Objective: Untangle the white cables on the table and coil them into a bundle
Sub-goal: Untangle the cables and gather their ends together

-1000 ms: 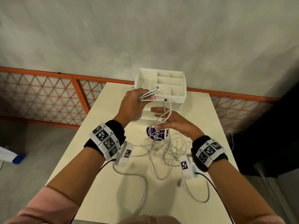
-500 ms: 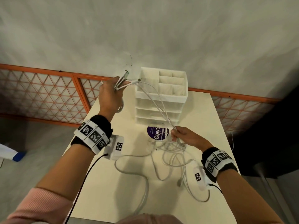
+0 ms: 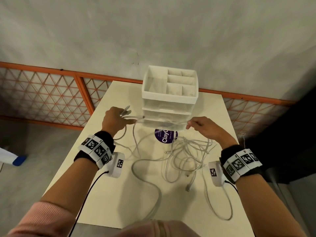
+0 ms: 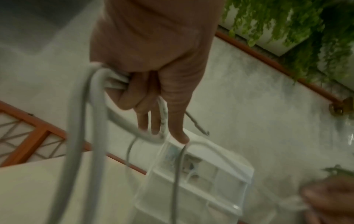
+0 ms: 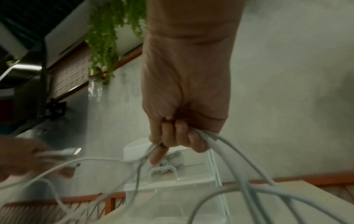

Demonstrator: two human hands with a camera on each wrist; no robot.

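Cream table [image 3: 106,194] against grey wall [image 3: 153,31]

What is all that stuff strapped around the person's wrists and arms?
Each wrist carries a black band wrapped by a white strip of black-and-white square code markers; the other strip sits on the right wrist. Under each wrist hangs a small white box with its own marker, and a thin black cable trails back from it. Pink sleeves are pushed up the forearms.
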